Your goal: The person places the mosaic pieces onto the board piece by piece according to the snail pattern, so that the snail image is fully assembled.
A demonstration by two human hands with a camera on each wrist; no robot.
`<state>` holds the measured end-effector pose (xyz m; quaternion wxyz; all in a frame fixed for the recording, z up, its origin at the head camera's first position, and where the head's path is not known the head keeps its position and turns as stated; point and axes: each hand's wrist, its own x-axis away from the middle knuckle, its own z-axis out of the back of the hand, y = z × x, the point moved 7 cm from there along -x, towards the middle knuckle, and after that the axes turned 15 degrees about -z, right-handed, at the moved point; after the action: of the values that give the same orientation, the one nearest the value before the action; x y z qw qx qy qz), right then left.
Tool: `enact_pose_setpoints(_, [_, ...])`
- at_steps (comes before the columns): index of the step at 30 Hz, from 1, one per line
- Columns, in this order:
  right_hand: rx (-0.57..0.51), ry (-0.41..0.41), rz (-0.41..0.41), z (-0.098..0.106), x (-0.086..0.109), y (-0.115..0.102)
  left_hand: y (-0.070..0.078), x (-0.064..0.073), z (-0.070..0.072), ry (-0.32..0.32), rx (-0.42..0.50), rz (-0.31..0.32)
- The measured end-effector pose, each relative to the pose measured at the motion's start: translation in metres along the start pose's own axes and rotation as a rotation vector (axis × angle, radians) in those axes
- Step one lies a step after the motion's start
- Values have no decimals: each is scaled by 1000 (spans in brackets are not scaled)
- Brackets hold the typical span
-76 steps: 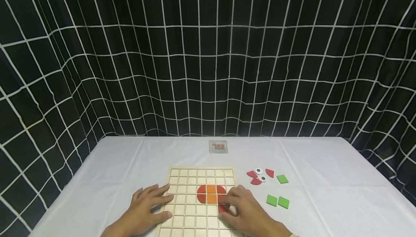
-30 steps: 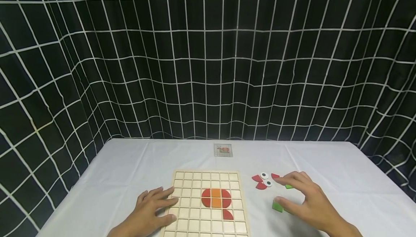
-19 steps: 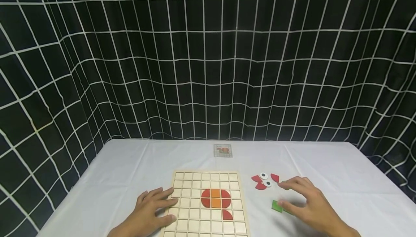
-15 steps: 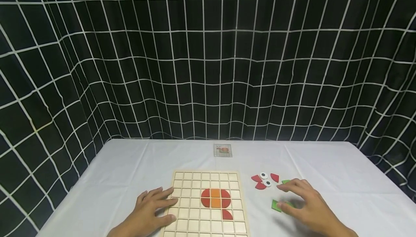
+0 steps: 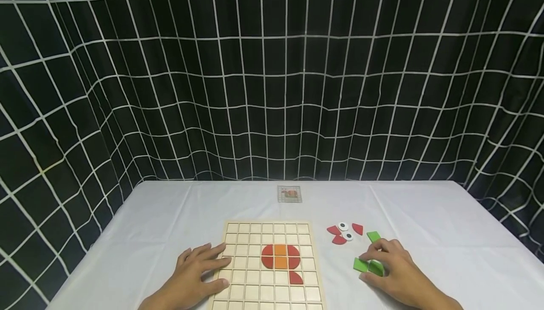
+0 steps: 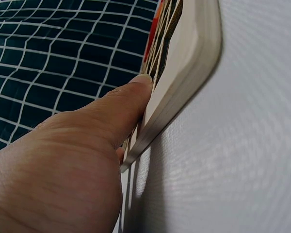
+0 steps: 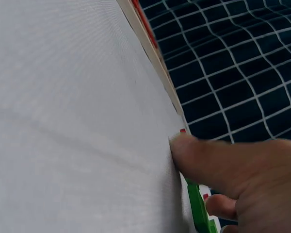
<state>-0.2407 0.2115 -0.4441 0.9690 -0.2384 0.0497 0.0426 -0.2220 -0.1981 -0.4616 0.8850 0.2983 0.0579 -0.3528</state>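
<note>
My left hand (image 5: 191, 272) rests with spread fingers on the left edge of a light wooden grid board (image 5: 238, 277). In the left wrist view its thumb (image 6: 131, 92) presses the board's rim (image 6: 184, 73). Right of the board my right hand (image 5: 397, 270) pinches a green square tile (image 5: 376, 268), which is tipped up between thumb and fingers. A second green square tile (image 5: 360, 265) lies beside it, and a third green tile (image 5: 373, 236) lies just beyond the fingers. In the right wrist view the thumb (image 7: 208, 158) hides part of the green tile (image 7: 197, 208).
On the board sit orange squares (image 5: 280, 256) flanked by red quarter-circle pieces (image 5: 293, 256), with another red piece (image 5: 295, 278) below. Loose red pieces (image 5: 338, 239) and white eye discs (image 5: 347, 236) lie to the right. A picture card (image 5: 290, 194) lies behind the board.
My right hand has left the red piece on the board, moved right to the green tiles, and closed its fingers on one, tipping it up. The left hand stays on the board.
</note>
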Motion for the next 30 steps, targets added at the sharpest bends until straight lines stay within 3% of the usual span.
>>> enact_pose_setpoints(12, [-14, 20, 32, -2, -2, -4, -1, -1, 3, -12, 8, 37])
enact_pose_setpoints(20, [-19, 5, 8, -3, -2, -6, -3, -1, 2, -11, 15, 32])
enact_pose_setpoints(30, [-124, 286, 275, 30, 11, -29, -3, 0, 0, -7, 17, 19])
